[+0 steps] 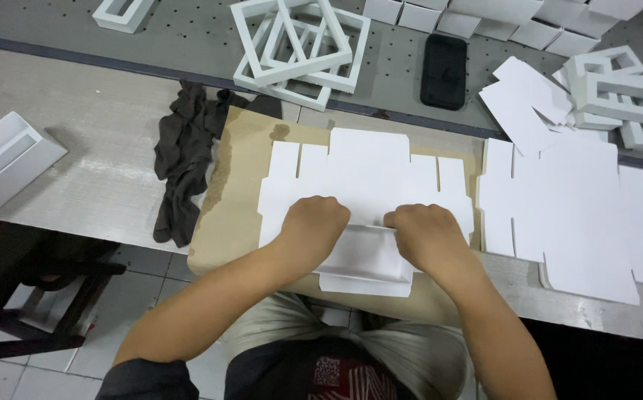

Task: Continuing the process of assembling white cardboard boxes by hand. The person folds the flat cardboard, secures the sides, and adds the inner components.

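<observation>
Flat and white, the die-cut card blank lies notched; left hand and right hand grips press its folded flap.

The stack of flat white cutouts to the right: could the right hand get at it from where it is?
Probably yes. The right hand presses on the white card blank, and the stack of flat cutouts lies beside it on the table, nothing between.

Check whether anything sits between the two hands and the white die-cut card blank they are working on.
Nothing visible does. The left hand and right hand both press directly on the white card blank, which lies flat on the brown sheet. The dark cloth lies off to the left, apart.
</observation>
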